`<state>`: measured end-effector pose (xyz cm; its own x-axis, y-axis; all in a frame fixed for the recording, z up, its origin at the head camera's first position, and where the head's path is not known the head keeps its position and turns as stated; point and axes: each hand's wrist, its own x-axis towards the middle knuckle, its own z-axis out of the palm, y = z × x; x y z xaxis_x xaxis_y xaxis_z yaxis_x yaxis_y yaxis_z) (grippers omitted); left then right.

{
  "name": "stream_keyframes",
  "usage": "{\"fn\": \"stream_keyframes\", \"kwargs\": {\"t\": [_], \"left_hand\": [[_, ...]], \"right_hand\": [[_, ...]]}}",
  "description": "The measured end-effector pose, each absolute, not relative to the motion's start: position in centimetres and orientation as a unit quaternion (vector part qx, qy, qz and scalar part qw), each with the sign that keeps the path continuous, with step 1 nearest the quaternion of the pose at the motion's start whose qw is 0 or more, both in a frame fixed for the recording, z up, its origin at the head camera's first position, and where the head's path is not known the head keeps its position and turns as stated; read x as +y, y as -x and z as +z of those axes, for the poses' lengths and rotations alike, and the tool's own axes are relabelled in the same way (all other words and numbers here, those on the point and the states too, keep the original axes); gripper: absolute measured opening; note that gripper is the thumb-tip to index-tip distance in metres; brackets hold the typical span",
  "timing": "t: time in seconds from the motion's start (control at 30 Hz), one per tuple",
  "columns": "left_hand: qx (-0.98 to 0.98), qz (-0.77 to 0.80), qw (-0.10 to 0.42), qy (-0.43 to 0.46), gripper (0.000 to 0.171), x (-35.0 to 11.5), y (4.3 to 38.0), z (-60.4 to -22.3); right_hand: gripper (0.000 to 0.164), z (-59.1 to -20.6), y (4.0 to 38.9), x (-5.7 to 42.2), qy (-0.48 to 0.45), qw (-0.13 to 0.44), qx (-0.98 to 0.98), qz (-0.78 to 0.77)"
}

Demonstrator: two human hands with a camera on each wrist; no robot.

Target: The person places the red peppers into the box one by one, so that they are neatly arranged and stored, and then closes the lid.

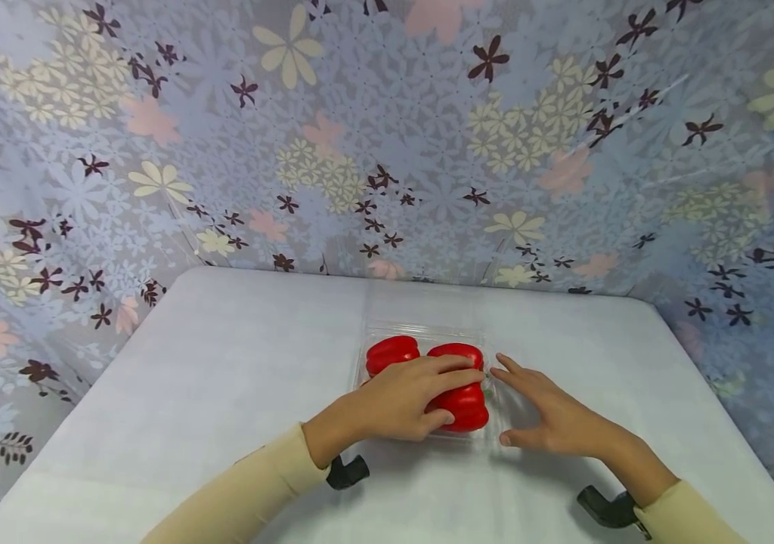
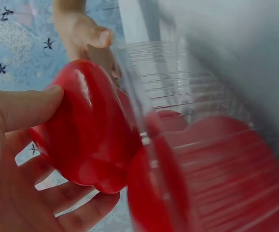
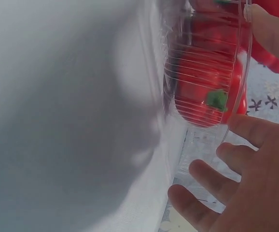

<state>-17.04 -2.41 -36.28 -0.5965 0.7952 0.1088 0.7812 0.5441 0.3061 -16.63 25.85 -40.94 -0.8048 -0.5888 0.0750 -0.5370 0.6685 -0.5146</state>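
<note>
A clear plastic clamshell container (image 1: 364,355) holds several red bell peppers, two of them showing at its back: a left one (image 1: 392,353) and a right one (image 1: 456,351). My left hand (image 1: 400,394) grips another red bell pepper (image 1: 466,409) over the front right of the container. In the left wrist view the thumb presses that pepper (image 2: 89,130) from one side, with the fingers beneath it. My right hand (image 1: 553,414) is by the container's right side, fingers spread. The right wrist view shows its fingertips at the ribbed wall (image 3: 202,72), behind which a pepper's green stem (image 3: 216,99) shows.
A white-covered table (image 1: 258,340) lies under everything. Behind it hangs a flower-patterned cloth (image 1: 387,136). Black wrist mounts show below the left hand (image 1: 348,473) and the right hand (image 1: 605,508).
</note>
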Motion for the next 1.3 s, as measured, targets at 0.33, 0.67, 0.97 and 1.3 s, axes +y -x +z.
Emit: {"fn": "stream_keyframes", "kwargs": {"t": [0.33,0.67,0.97,1.3], "left_hand": [[0.881,0.154,0.011,-0.447,0.067,-1.8,17.3,-36.8],[0.878,0.134,0.0,-0.459,0.068,-1.4,17.0,-37.4],[0.877,0.148,-0.002,-0.457,0.068,-1.3,16.9,-37.6],[0.881,0.152,0.01,-0.449,0.069,-1.3,16.9,-38.0]], "right_hand": [[0.09,-40.6,16.9,26.0,0.311,0.054,0.916,-0.248],[0.089,-40.6,16.7,26.0,0.302,0.059,0.917,-0.253],[0.09,-40.6,16.8,26.0,0.294,0.061,0.92,-0.253],[0.09,-40.6,16.6,25.9,0.283,0.07,0.922,-0.254]]}}
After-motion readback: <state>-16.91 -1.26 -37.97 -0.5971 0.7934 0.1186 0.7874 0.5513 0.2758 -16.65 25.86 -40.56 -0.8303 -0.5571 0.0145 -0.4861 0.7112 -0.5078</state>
